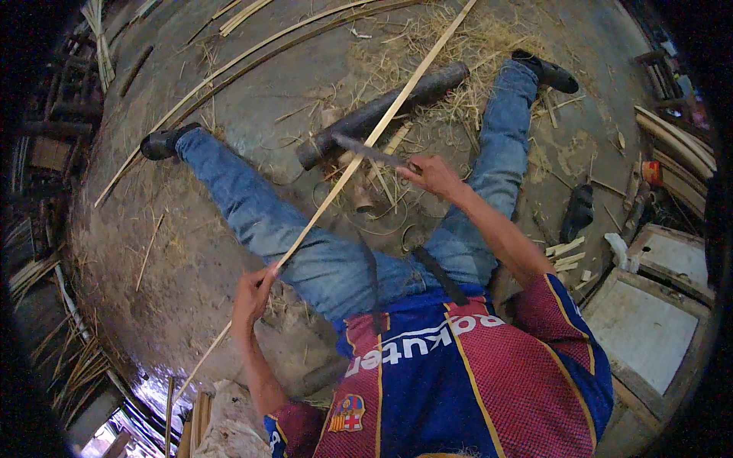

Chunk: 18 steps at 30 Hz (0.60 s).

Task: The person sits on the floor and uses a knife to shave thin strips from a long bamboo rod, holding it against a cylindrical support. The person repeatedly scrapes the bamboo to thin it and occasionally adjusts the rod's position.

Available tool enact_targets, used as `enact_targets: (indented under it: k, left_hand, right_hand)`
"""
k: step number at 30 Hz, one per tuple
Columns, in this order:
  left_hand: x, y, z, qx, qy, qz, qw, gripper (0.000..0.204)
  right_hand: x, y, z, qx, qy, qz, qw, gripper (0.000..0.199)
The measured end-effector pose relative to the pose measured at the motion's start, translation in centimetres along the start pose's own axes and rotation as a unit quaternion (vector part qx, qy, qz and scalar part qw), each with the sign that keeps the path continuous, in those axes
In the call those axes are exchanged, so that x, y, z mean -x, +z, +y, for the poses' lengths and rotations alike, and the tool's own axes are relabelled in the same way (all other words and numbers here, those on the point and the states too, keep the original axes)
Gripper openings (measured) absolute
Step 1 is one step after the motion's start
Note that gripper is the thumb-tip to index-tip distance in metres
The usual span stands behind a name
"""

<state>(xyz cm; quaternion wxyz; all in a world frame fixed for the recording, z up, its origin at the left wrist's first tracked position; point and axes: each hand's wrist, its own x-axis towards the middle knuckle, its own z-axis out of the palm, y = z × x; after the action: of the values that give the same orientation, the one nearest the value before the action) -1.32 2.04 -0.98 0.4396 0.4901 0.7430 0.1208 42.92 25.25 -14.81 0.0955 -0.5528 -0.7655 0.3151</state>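
Pale strip (326, 206) ran diagonally from lower left; the left hand (252, 296) pinched it, apparently for steadiness. A dark log (435, 84) lay beneath, presumably as backing. The right hand (435, 178) gripped a knife (387, 157), blade crossing the strip.

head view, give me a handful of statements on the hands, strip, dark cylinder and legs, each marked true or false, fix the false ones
1. The left hand grips the pale wooden strip. True.
2. The right hand is empty. False: it holds a knife.
3. In this view, the strip crosses the dark cylinder. True.
4. The jeans-clad legs are pressed together. False: they are spread wide, with the cylinder between them.
5. Dark shoes are on both feet. True.
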Motion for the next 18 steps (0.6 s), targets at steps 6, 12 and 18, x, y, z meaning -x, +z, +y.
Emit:
enact_targets:
  k: [6, 12, 18]
  left_hand:
    - [4.8, -4.3, -2.3, 0.000, -0.074, -0.025, 0.997, 0.037]
    - [1.6, 0.0, 1.0, -0.058, -0.124, 0.059, 0.989, 0.034]
    - [-2.2, 7.5, 4.3, -0.242, 0.058, 0.299, 0.921, 0.027]
  right_hand:
    - [-3.4, -3.8, 6.8, 0.011, 0.102, 0.230, 0.968, 0.058]
    - [-1.9, -0.9, 0.3, -0.007, 0.094, 0.113, 0.989, 0.060]
    - [5.1, 5.4, -12.6, -0.106, -0.074, -0.117, 0.985, 0.049]
